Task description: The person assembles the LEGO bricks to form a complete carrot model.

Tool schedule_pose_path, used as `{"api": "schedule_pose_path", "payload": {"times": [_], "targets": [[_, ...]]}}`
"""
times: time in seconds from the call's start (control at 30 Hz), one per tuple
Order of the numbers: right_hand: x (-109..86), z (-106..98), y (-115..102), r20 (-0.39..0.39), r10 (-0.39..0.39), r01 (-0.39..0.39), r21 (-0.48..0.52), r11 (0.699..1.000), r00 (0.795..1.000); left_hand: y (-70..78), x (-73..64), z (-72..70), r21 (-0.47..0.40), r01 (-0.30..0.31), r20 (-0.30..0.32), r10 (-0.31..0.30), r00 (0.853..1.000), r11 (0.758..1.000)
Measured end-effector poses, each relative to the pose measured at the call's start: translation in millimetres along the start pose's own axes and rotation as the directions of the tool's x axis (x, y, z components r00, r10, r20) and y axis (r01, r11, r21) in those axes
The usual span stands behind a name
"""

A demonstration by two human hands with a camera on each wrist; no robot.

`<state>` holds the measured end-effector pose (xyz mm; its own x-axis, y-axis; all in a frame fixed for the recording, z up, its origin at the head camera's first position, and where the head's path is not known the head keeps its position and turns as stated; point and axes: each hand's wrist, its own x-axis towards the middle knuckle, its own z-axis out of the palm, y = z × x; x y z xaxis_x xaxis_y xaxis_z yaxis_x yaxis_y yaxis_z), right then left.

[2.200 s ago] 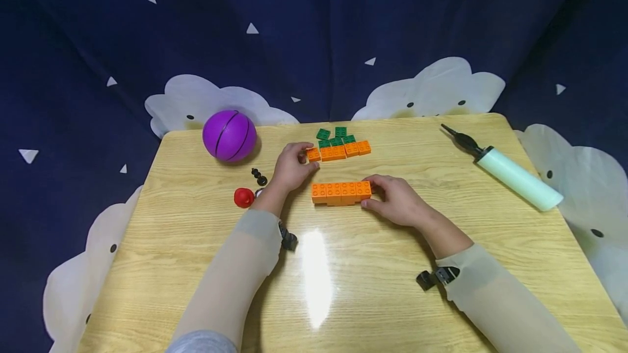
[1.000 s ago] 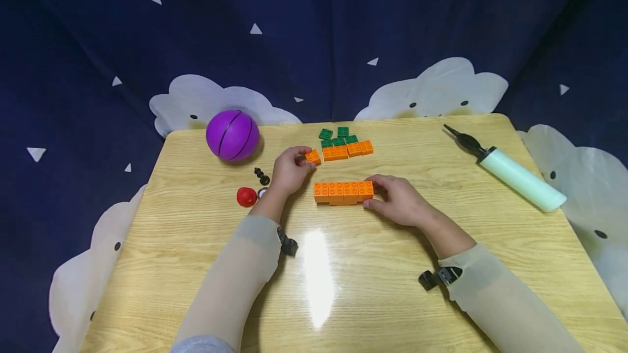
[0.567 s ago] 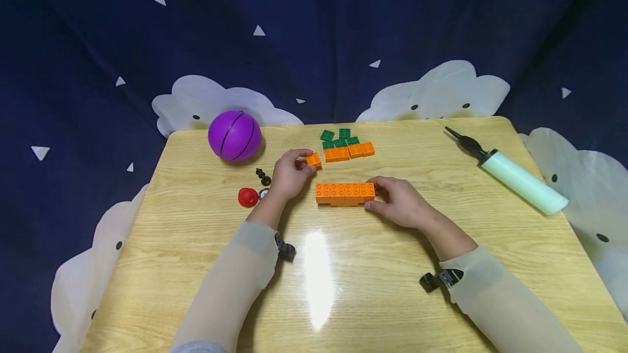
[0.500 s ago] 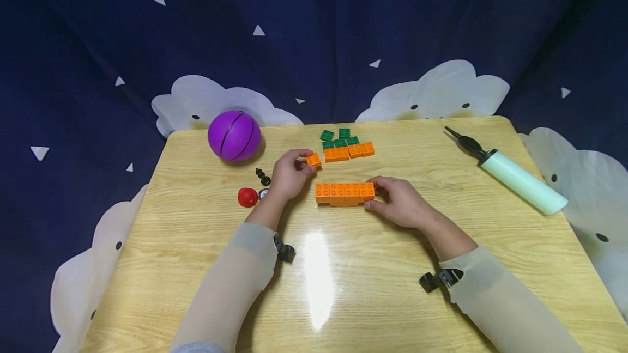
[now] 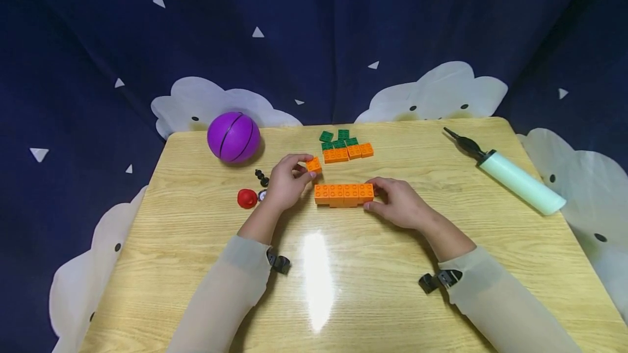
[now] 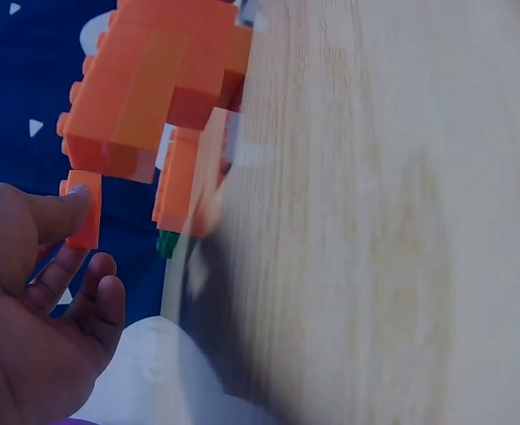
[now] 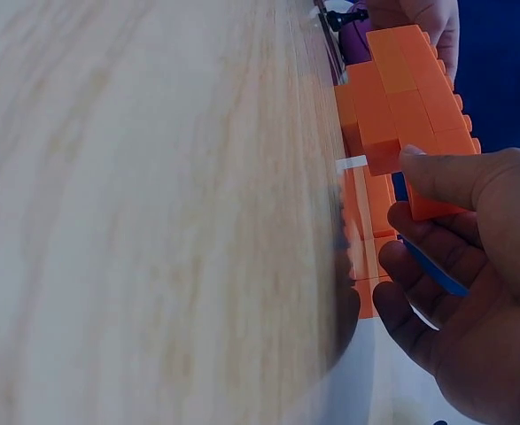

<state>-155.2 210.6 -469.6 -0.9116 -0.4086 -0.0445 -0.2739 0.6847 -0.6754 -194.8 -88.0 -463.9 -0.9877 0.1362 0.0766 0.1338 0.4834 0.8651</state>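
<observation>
Between thumb and fingers my left hand (image 5: 287,181) pinches a small orange toy brick (image 5: 313,165), studs up. In the left wrist view this brick (image 6: 84,211) appears close to the end of a larger orange block assembly (image 6: 144,88). My right hand (image 5: 399,203) grips the right end of that assembly (image 5: 343,195), a row of joined orange bricks with a narrower layer underneath. The right wrist view shows the thumb on the side of the assembly (image 7: 410,97) and the fingers beneath. Behind lie orange bricks (image 5: 336,155) in a row and several green bricks (image 5: 339,144).
A purple ball (image 5: 233,138) sits at the back left of the wooden table (image 5: 382,298). Nearer are a black beaded piece (image 5: 261,177), a red cap-like piece (image 5: 247,198) and a small round white-and-black piece, partly hidden. A hand pump (image 5: 520,181) lies at the right.
My left hand has taken the small orange brick from the left end of the back row and brought it nearer the assembly. My right hand keeps its hold, nearly still.
</observation>
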Motion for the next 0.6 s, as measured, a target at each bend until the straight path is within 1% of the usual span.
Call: {"api": "schedule_pose_path", "payload": {"times": [0.1,0.37,0.6], "targets": [[0.3,-0.8,0.2,0.003,-0.002,0.002,0.001,1.000,1.000,4.3,-4.8,-2.9,0.006,-0.021,0.007,0.021,1.000,1.000],[-0.2,0.3,-0.4,0.012,0.002,-0.002,-0.009,1.000,1.000,9.3,-18.0,-8.1,0.017,-0.051,0.021,0.051,0.998,0.999],[0.3,0.0,0.2,0.011,-0.006,0.006,-0.013,1.000,1.000,15.8,-26.9,-8.9,0.013,-0.114,0.044,0.113,0.993,0.993]]}}
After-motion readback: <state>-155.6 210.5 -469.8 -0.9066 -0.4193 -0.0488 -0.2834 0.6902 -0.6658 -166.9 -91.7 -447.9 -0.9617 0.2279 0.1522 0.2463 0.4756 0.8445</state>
